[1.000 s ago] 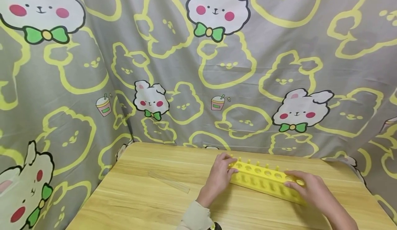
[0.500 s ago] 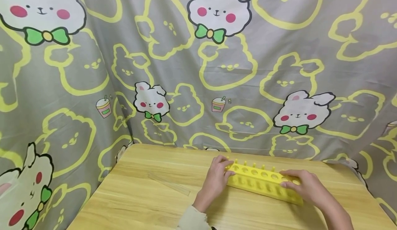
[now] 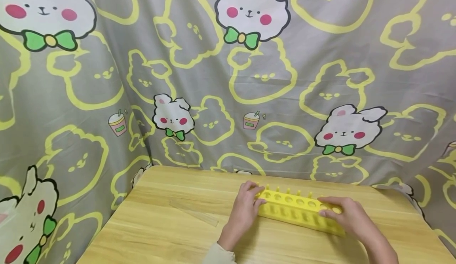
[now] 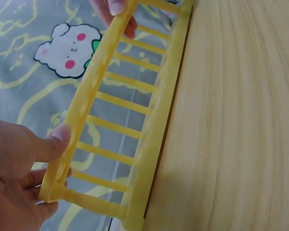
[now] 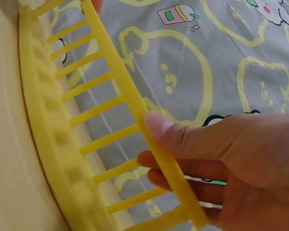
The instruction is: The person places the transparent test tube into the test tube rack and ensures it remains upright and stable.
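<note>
A yellow plastic test tube rack (image 3: 295,214), with a row of round holes and a line of pegs along its back, stands on the table. My left hand (image 3: 244,210) grips its left end. In the left wrist view the thumb of this left hand (image 4: 14,159) lies on the upper rail and fingers curl beneath. At the other end my right hand (image 3: 356,218) holds the same rail. The right wrist view shows the right thumb (image 5: 161,127) on the rail with fingers behind it. The rack's long base (image 5: 48,115) rests along the tabletop.
A thin clear strip or tube (image 3: 199,215) lies on the wooden table (image 3: 156,232) left of the rack; its exact kind is hard to tell. Behind and to the left hangs a grey curtain (image 3: 206,78) printed with rabbits and yellow outlines.
The rack has shifted slightly to the left, with both hands keeping their hold on its ends. The clear strip stays where it was.
</note>
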The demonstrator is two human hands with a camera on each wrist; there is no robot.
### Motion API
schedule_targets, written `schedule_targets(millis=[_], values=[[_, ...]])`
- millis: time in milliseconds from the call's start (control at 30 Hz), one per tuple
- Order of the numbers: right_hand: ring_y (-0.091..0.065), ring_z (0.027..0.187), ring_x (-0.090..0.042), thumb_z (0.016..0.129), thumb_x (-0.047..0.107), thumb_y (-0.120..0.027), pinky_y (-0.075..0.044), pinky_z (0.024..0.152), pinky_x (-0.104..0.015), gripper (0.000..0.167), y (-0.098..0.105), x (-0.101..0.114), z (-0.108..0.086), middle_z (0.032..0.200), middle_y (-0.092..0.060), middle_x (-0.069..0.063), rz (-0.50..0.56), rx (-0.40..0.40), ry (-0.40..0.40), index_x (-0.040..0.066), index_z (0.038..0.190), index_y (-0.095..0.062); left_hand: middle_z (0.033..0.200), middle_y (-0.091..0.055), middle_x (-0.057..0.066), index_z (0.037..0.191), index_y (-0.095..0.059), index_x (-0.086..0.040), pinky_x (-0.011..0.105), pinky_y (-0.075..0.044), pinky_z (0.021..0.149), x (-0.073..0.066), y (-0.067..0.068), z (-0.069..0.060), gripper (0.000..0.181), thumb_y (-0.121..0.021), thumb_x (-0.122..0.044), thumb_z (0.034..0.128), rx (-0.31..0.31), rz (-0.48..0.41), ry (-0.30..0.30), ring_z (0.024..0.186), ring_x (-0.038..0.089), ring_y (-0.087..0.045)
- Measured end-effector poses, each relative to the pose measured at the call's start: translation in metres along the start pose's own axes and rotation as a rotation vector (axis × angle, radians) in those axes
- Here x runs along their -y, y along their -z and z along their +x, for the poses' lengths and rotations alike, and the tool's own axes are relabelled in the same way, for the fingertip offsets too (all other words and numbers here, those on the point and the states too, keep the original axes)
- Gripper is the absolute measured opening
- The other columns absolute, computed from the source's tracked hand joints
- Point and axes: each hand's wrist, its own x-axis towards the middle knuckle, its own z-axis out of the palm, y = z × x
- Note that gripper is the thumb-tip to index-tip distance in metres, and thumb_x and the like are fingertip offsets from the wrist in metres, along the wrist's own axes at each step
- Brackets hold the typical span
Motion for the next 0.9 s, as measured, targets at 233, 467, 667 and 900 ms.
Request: schedule_targets(millis=[233, 467, 667, 900], values=[[-0.064, 0.112, -0.05, 0.086, 0.02, -0.084, -0.051, 0.092, -0.065, 0.037, -0.014, 0.005, 0.001, 0.117, -0.073, -0.02, 0.009, -0.103, 0.072, 0.004, 0.118, -0.076, 0.121, -0.06, 0.006, 0.125, -0.072, -0.004, 0.022, -0.056, 0.09, 0.006, 0.008, 0.0, 0.038, -0.077, -0.018, 0.0901, 0.0, 0.006, 0.021, 0.116, 0.022, -0.057], [-0.062, 0.113, -0.052, 0.087, 0.02, -0.083, -0.049, 0.093, -0.068, 0.037, -0.022, 0.009, -0.001, 0.119, -0.072, -0.022, 0.007, -0.101, 0.07, 0.004, 0.12, -0.075, 0.12, -0.061, 0.007, 0.124, -0.072, -0.003, 0.026, -0.056, 0.092, 0.011, 0.009, -0.006, 0.039, -0.079, -0.016, 0.0885, 0.001, -0.018, 0.048, 0.115, 0.022, -0.057], [-0.062, 0.113, -0.053, 0.086, 0.016, -0.082, -0.039, 0.102, -0.073, 0.038, -0.026, 0.008, -0.002, 0.119, -0.071, -0.022, 0.043, -0.139, 0.09, 0.002, 0.121, -0.073, 0.12, -0.061, 0.008, 0.125, -0.072, -0.002, 0.022, -0.057, 0.087, 0.011, 0.009, -0.006, 0.039, -0.078, -0.017, 0.0895, 0.011, 0.01, 0.035, 0.114, 0.023, -0.058], [-0.062, 0.114, -0.052, 0.086, 0.01, -0.081, -0.021, 0.113, -0.074, 0.039, -0.032, 0.011, 0.004, 0.12, -0.071, -0.023, 0.096, -0.182, 0.142, -0.001, 0.122, -0.071, 0.12, -0.062, 0.01, 0.124, -0.072, -0.003, 0.022, -0.057, 0.086, 0.014, 0.016, -0.002, 0.038, -0.078, -0.017, 0.0895, 0.017, 0.035, 0.039, 0.112, 0.024, -0.058]])
